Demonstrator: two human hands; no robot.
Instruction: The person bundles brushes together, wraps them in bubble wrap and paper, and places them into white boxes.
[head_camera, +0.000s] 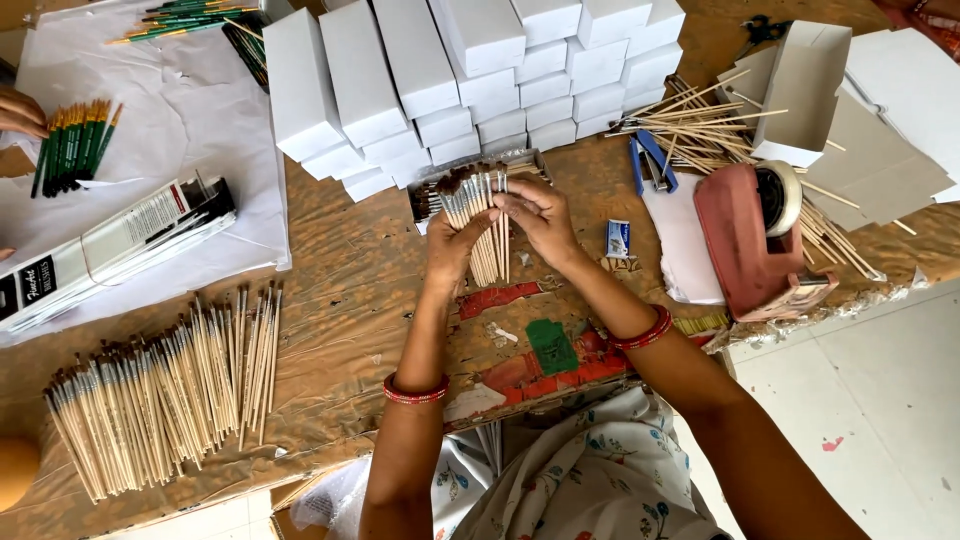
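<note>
My left hand (452, 248) grips a fanned bunch of thin paintbrushes (487, 232) with pale wooden handles and dark bristle tips, held upright over the brown work table (350, 300). My right hand (538, 213) meets it from the right, its fingers pinching the upper part of the same bunch. Both wrists wear red bangles. Behind the bunch lies a small tray of more brushes (430, 196).
A large pile of the same brushes (165, 395) lies at the left front. White boxes (450, 70) are stacked at the back. A red tape dispenser (755, 240), a blue stapler (652, 160) and loose wooden sticks (720, 125) sit to the right. Another person's hand (20, 112) holds green brushes (72, 143) at far left.
</note>
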